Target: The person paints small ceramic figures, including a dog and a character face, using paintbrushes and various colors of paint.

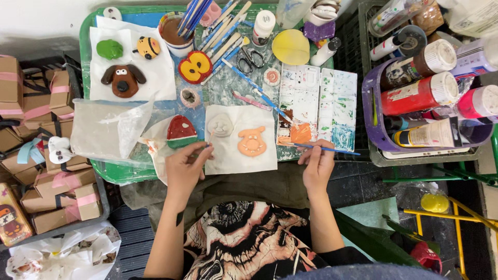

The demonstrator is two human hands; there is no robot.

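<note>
The left hand (184,166) pinches something thin whose tip I can barely make out, near the unpainted clay face (222,125) on the white paper (228,155). The right hand (317,165) grips a blue paintbrush (321,149), lying almost level, bristles pointing left at the orange patch on the palette (317,106).

Right hand (317,165) pinching blue paintbrush (321,149), left hand (182,167) beside orange clay face (252,141)
</note>
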